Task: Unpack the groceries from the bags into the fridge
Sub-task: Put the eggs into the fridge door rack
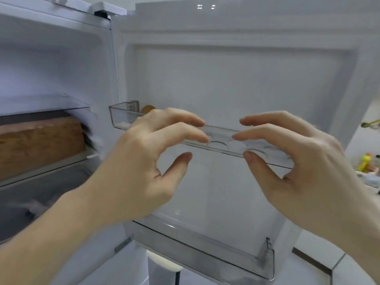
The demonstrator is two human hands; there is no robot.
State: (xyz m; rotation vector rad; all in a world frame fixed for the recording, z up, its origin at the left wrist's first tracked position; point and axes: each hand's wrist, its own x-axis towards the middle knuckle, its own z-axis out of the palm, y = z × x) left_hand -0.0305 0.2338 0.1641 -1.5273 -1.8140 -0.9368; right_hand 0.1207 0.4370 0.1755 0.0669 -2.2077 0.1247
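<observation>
The white fridge door (pixel 236 83) stands open in front of me. A clear egg tray shelf (pixel 220 144) with round hollows runs across the door at mid height. A brown egg (pixel 147 109) sits at its left end. My left hand (pixel 144 161) and my right hand (pixel 298 161) hover side by side just in front of this shelf, fingers spread and loosely bent, holding nothing. A brown package (pixel 39 145) lies on a shelf inside the fridge at the left.
A clear lower door bin (pixel 205 254) hangs below the hands. A white round stool (pixel 164 264) stands on the floor under the door. At the right edge, a counter holds a yellow toy figure (pixel 365 161) and other small items.
</observation>
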